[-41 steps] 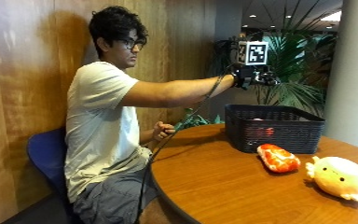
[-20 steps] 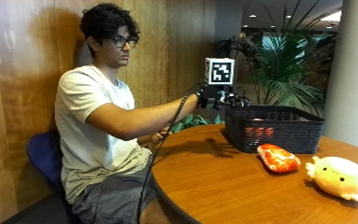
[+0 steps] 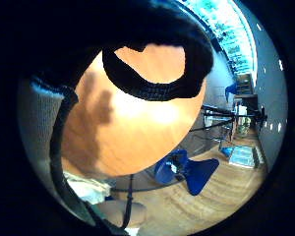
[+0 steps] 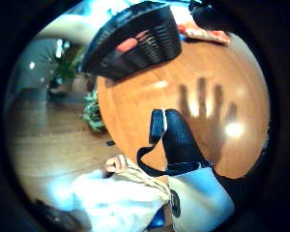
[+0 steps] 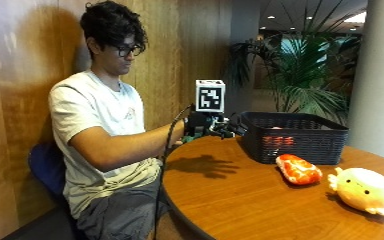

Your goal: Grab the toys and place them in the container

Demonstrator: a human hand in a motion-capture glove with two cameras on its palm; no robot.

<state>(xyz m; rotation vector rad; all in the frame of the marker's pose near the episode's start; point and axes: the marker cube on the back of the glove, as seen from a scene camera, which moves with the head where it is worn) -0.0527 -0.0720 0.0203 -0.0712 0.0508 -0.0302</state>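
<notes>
In the outside view my gloved right hand (image 5: 208, 127) hovers over the round wooden table (image 5: 245, 205), left of the black mesh basket (image 5: 292, 138). It holds nothing; its shadow (image 4: 203, 104) on the wood shows spread fingers. A red toy (image 5: 278, 142) shows through the basket's mesh and lies inside it (image 4: 127, 45). An orange-and-white toy (image 5: 298, 169) lies on the table in front of the basket, and a pale yellow plush (image 5: 365, 189) sits to its right. The gloved thumb (image 4: 178, 137) shows in the thumb side palm view above bare wood.
A wood-panelled wall stands behind the seated person. Potted palms (image 5: 292, 75) rise behind the basket and a pale pillar (image 5: 378, 75) at the right. Blue chairs (image 3: 187, 173) stand on the floor beyond the table's edge. The bare left hand rests near the lap (image 4: 117, 164).
My hand has drawn back from above the basket toward the person and come lower, now over the table's left part. The toys on the table have not moved.
</notes>
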